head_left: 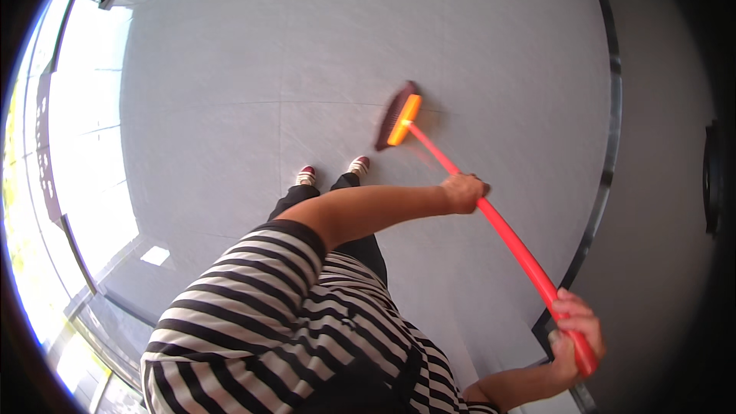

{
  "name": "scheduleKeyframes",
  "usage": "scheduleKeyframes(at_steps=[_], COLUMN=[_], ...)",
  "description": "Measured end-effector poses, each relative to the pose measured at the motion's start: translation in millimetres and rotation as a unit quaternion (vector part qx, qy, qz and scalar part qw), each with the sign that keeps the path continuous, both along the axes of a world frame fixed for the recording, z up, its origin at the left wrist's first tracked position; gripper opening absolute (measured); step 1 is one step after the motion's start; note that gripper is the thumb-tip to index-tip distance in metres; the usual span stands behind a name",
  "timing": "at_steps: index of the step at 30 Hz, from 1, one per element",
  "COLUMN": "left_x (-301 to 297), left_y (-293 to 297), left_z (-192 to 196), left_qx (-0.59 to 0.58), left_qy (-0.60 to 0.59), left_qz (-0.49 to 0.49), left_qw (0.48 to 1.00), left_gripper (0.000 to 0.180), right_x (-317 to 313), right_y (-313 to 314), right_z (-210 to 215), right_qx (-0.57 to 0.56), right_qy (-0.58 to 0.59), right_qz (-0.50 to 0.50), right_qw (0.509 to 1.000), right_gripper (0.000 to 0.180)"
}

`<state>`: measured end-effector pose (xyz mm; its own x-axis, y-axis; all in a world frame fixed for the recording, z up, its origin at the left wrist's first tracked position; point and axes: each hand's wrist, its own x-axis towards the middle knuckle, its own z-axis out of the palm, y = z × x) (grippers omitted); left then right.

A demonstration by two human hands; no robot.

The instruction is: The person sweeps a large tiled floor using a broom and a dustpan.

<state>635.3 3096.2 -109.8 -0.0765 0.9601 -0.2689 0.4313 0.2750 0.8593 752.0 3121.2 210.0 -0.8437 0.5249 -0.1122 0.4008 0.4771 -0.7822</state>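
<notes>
The left hand (463, 193) has its fingers clamped midway along a red-handled broom (507, 235) with an orange head and dark bristles; the right hand's (576, 330) fingers clamp near its top end. The blurred bristles meet the grey tiled floor (230, 54).

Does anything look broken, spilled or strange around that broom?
Nothing clearly stands out. The red broom handle looks whole and joined to its orange broom head, gripped by the left hand and right hand. The dark bristles look smeared, probably from motion blur, so their wear can't be judged.
</notes>
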Motion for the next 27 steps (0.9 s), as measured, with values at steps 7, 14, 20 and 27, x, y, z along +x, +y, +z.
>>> scheduleKeyframes(at_steps=[7, 14, 20, 27], left_x=[15.2, -89.8, -182.0, -258.5], left_y=[40.9, -74.3, -280.9, -433.1], left_z=[55.9, 39.2, -86.2, -196.8], left_qx=[0.161, -0.007, -0.229, -0.364], left_qy=[0.047, 0.163, 0.218, 0.222], left_qz=[-0.05, 0.029, 0.205, 0.297], left_qw=[0.984, 0.986, 0.926, 0.855], left_gripper=[0.013, 0.02, 0.012, 0.013], right_x=[-4.3, -32.0, -143.4, -246.8], right_y=[-3.7, 9.5, -51.4, -184.3], right_z=[65.0, -23.7, -195.2, -299.8], right_qx=[0.086, -0.015, -0.365, -0.422], right_qy=[-0.003, 0.295, 0.054, -0.022], right_qz=[0.34, 0.078, 0.119, 0.18], right_qw=[0.937, 0.952, 0.922, 0.888], right_gripper=[0.012, 0.014, 0.012, 0.015])
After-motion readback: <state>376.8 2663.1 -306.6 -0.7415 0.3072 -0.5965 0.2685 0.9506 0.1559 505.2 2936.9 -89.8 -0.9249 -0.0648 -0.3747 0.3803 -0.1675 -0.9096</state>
